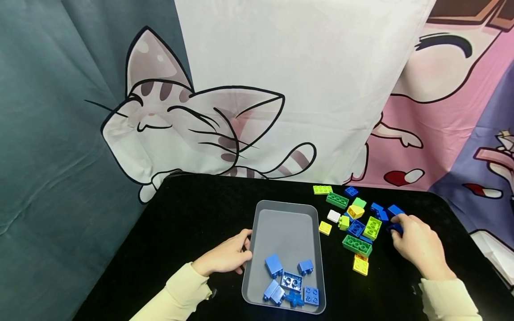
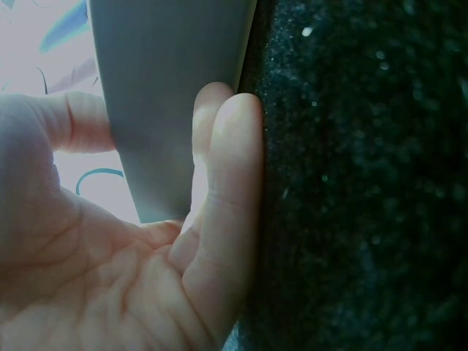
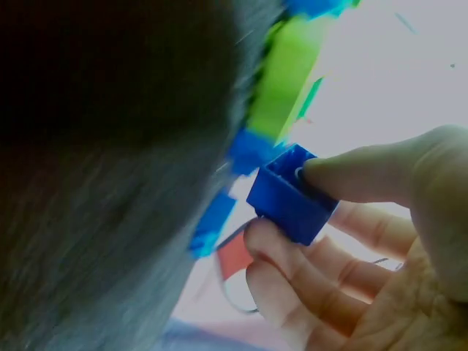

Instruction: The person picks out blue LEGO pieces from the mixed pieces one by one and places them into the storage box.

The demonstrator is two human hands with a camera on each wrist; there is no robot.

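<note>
A grey tray (image 1: 283, 227) stands on the black tabletop with several blue building bricks (image 1: 291, 281) in its near half. My left hand (image 1: 228, 254) holds the tray's left side. In the left wrist view, the thumb (image 2: 80, 123) and fingers (image 2: 234, 183) lie on either side of the tray wall (image 2: 168, 88). To the right of a loose group of bricks, my right hand (image 1: 419, 243) pinches a blue brick (image 3: 292, 194) between thumb and fingers. The right wrist view shows this brick's hollow side turned toward the thumb.
Mixed bricks lie right of the tray: a long green brick (image 1: 357, 245), a lime brick (image 1: 372, 228), a yellow brick (image 1: 360, 265), a white brick (image 1: 333, 216) and several blue ones, including one (image 1: 395, 210) by my right fingers. A cat-printed cloth (image 1: 249, 53) hangs behind the table.
</note>
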